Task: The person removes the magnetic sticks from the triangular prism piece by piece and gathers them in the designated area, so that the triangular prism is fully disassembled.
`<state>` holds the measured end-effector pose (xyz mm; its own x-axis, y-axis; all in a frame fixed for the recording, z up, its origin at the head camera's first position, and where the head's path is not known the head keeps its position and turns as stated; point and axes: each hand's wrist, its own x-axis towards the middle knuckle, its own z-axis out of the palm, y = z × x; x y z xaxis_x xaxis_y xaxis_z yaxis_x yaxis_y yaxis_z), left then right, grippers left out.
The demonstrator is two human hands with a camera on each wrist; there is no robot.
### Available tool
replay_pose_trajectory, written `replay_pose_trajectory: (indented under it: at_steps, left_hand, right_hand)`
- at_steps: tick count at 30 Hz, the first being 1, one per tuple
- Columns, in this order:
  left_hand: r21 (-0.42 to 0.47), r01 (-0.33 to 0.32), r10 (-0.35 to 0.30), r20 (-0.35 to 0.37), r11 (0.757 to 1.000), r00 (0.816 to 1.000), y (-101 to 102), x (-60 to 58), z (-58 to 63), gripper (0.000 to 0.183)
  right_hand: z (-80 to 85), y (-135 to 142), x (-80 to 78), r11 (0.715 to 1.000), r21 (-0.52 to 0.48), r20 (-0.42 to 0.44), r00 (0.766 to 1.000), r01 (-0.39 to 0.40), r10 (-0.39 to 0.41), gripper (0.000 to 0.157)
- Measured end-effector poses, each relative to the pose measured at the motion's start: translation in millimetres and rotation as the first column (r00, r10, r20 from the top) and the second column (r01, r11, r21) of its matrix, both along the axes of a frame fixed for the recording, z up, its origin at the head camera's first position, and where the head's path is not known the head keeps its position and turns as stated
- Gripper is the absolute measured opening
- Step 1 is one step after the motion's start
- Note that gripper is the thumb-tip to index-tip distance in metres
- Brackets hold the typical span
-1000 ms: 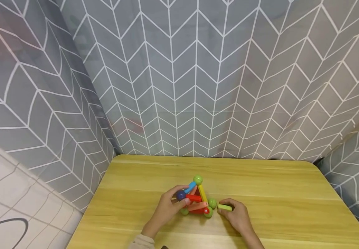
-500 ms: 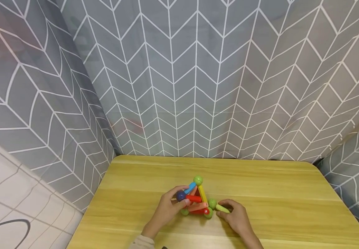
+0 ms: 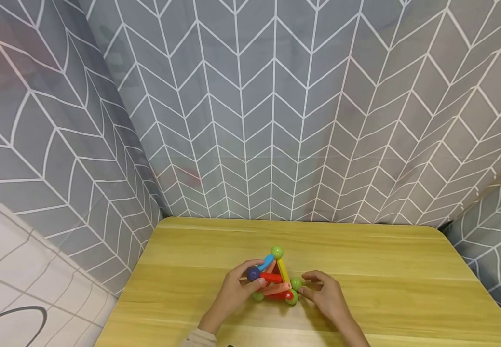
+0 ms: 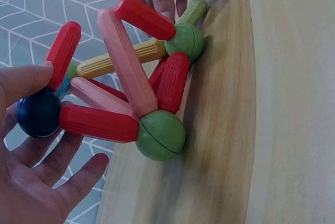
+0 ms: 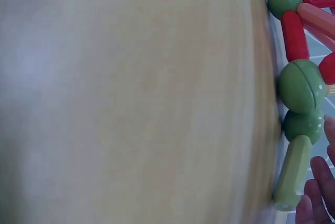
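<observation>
A frame of magnetic building sticks and balls stands on the wooden table, with red, salmon, yellow and blue sticks. My left hand holds it at the dark blue ball, thumb against a red stick. At the frame's right corner, two green balls touch: a corner ball and an outer ball. A light green stick extends from the outer ball. Beside it, my right hand has its thumb and index finger apart. Whether those fingers touch the stick or ball is hard to tell.
The wooden table extends around the frame on every side. Behind it hangs a grey curtain with white chevron lines. At the lower left, a white surface with grid lines adjoins the table.
The right hand brought the light green stick leftward to the outer green ball, then its fingers spread and moved toward that ball. The left hand and the frame stayed nearly still.
</observation>
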<state>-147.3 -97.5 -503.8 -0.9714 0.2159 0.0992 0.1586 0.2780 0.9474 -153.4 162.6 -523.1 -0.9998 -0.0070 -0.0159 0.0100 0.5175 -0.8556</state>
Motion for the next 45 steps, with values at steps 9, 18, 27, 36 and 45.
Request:
replay_pose_trajectory:
  at_steps: [9,18,27,36,45]
  left_hand:
    - [0.048,-0.037,0.038,-0.019,0.998,0.999,1.5,5.4,-4.0,0.038]
    - [0.038,-0.052,0.053,-0.027,0.998,0.998,0.9,6.5,-4.0,0.045]
    - [0.047,-0.068,0.072,-0.095,0.997,0.993,4.7,8.7,-10.3,0.053]
    - [0.049,-0.118,0.125,-0.168,0.992,0.978,11.3,12.4,-14.2,0.052]
    - [0.017,-0.163,0.163,-0.201,0.987,0.966,15.8,14.2,-14.5,0.049]
  right_hand:
    - [16.8,-11.7,1.2,0.997,-0.073,-0.069,0.997,0.022,-0.027,0.018]
    - [44.1,-45.7,7.5,0.978,-0.196,-0.222,0.975,-0.071,0.027,0.011]
    - [49.5,-67.2,9.9,0.967,-0.153,-0.184,0.967,-0.206,0.177,0.013]
    - [44.8,-72.9,13.6,0.913,-0.270,-0.181,0.947,-0.307,0.265,0.019]
    - [38.7,-78.6,16.7,0.927,-0.182,-0.236,0.930,-0.329,0.284,0.024]
